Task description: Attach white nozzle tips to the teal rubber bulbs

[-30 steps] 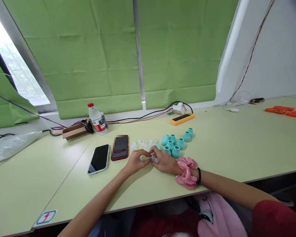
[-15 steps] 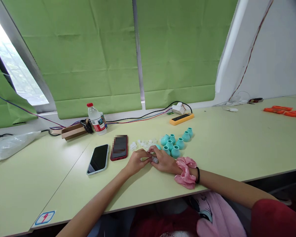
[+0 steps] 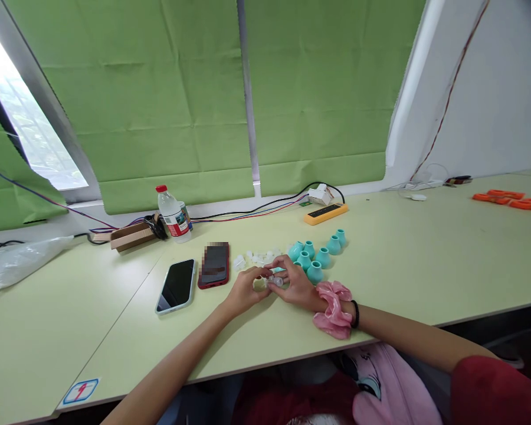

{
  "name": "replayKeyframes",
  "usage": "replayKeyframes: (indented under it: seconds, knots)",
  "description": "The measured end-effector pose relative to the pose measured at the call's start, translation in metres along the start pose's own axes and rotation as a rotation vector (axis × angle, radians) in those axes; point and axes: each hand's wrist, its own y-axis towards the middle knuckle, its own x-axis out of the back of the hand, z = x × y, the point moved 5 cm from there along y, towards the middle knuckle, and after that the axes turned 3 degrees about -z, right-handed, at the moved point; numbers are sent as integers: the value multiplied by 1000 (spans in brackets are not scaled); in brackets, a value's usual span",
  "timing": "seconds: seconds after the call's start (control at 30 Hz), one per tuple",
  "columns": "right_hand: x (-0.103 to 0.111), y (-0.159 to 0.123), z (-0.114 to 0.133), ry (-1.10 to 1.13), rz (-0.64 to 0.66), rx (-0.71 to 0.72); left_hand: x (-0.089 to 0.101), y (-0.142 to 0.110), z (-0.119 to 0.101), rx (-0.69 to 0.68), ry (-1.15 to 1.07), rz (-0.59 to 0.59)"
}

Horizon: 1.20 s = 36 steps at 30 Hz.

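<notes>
My left hand (image 3: 248, 288) and my right hand (image 3: 294, 284) meet just above the table, fingers curled toward each other. Between their fingertips is a small clear plastic piece (image 3: 276, 281); both hands pinch it, and its exact kind is too small to make out. Right behind my fingers lie several small translucent white pieces (image 3: 263, 258), partly hidden by the hands. Beside my right hand stand several small turquoise vase-shaped pieces (image 3: 315, 272) with open necks, some of them partly covered by that hand.
Left of my hands lie a red-cased phone (image 3: 214, 265) and a pale-cased phone (image 3: 176, 286). Farther back are a red-capped bottle (image 3: 174, 213), a cardboard box (image 3: 135, 234) and a yellow power strip (image 3: 326, 213). Orange-handled scissors (image 3: 508, 199) rest at far right.
My right hand's fingers have lifted and opened slightly around the clear plastic piece, so more of it shows. My left hand has barely shifted.
</notes>
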Motion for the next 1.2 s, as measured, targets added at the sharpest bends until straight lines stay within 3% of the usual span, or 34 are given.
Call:
replayKeyframes:
  seconds: [0.2, 0.33, 0.5, 0.77, 1.2]
  knots:
    - [2, 2, -3, -67, -7, 16, 4, -1, 4, 11, 13, -109]
    - [3, 3, -3, -189, -36, 96, 5, -1, 5, 11, 20, -125]
    - [3, 3, 0, -180, -46, 166, 4, -1, 4, 4, 45, -114]
    - [3, 2, -1, -166, -36, 168, 9, 0, 2, -35, 28, -165]
    - [1, 1, -6, -140, -25, 135, 12, 2, 3, 102, -210, -206]
